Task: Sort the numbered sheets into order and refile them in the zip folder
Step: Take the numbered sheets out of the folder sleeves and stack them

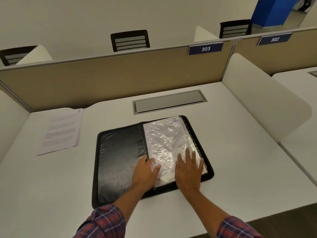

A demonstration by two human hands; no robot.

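A black fabric zip folder (118, 162) lies open flat in the middle of the white surface (240, 160), its zip running round the rim. Its left half shows a black, slightly glossy inner cover with a slip pocket. Its right half carries a stack of crinkled clear plastic sleeves (166, 143), and the top sleeve holds a white printed sheet (164, 129) with a blue handwritten 2 at its far right corner.

Both hands rest on the near end of that sleeve. The left hand (145, 172) sits at the folder's spine, thumb pointing far along the fold. Its fingers (157, 168) lie close together on the sleeve's near left edge. Whether their tips slip under the plastic cannot be told. The right hand (188, 170) lies palm down on the near right part of the sleeve, its fingers (187, 153) straight and spread. Both arms wear rolled red and blue checked sleeves.

A second white printed sheet (61, 131), marked 3 at its far right corner, lies loose at the far left of the surface, well apart from the folder.

Just beyond the folder a grey metal cable flap (169, 102) is set into the surface. Behind it stands a beige partition (111, 79) bearing a blue label reading 303 (205, 48).
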